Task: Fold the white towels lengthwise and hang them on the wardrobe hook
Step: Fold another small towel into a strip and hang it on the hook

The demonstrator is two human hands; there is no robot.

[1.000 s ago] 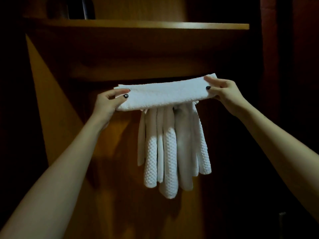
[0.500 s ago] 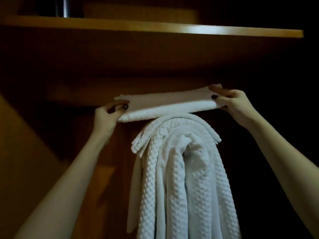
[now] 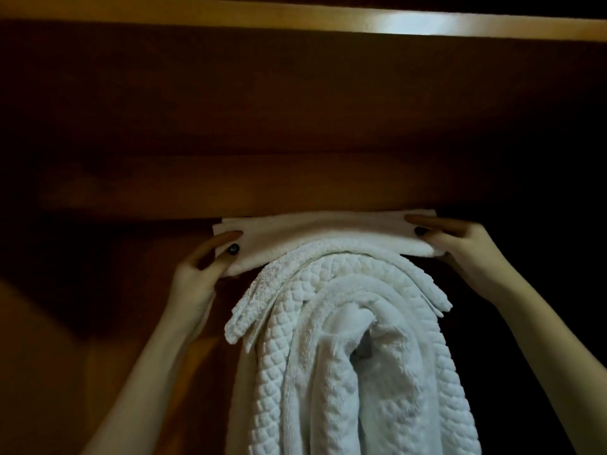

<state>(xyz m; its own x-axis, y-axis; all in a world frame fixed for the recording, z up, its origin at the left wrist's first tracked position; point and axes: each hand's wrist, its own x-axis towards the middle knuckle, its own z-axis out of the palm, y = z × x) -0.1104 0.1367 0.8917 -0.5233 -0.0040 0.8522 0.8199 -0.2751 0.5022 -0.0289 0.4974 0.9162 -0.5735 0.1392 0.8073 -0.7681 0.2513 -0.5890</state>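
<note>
Folded towel [image 3: 328,236] has risen onto hung towels [image 3: 345,323]; left hand [image 3: 197,277], right hand [image 3: 460,247] each pinch an end; hook probably buried.

left hand [image 3: 197,280]: bare, slender, with long narrow fingers; its inner side is in shadow.
left thumbnail [image 3: 234,248]: short and rounded, painted a dark, almost black polish with a small glossy glint.
right hand [image 3: 460,247]: bare, slender, long-fingered; its back is dimly lit.
right thumbnail [image 3: 420,230]: same dark glossy polish, short rounded tip.
other nails: hidden or too dark to tell.
left forearm [image 3: 154,372]: bare from wrist to the bottom edge, smooth, shaded along its outer side.
right forearm [image 3: 538,333]: bare from wrist to the right edge, smooth, evenly lit in the dim light.
</note>
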